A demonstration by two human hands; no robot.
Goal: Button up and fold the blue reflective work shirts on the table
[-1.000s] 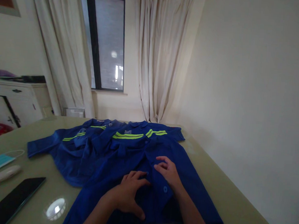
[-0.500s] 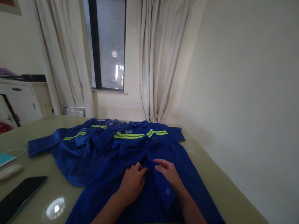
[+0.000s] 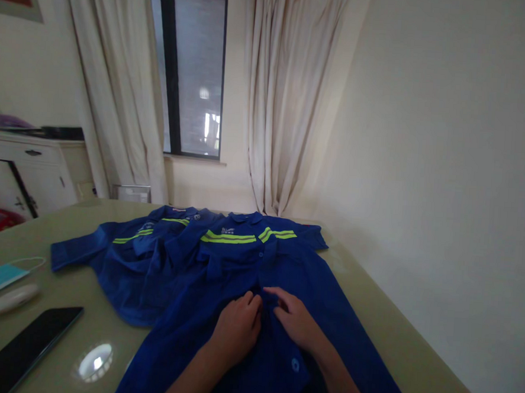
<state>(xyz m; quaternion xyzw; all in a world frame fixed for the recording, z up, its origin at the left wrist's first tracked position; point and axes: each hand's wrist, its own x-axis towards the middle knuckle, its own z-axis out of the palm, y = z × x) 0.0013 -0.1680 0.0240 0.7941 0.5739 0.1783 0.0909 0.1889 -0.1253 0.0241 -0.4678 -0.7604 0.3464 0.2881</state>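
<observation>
A blue work jacket [image 3: 335,310] with yellow-green reflective stripes lies spread on the table, its collar away from me. My left hand [image 3: 238,321] has its fingers curled onto the front opening and grips the cloth there. Just to its right, my right hand [image 3: 298,320] holds the other front edge, its index finger stretched toward the left hand. What lies between the fingertips is too small to make out. A button [image 3: 295,364] shows on the front edge below my right hand. Beside it on the left lies a second blue jacket [image 3: 128,283], partly overlapped by the first.
On the left of the greenish table [image 3: 415,324] lie a black phone or tablet [image 3: 24,348], a pale oval object [image 3: 13,299] and a blue face mask [image 3: 2,278]. A wall [image 3: 446,172] runs along the right. Curtains [image 3: 290,103] hang behind.
Both hands have drawn closer together at the front opening. The near part of the jacket has shifted toward me, and its lower right corner slightly right. The view has moved a little.
</observation>
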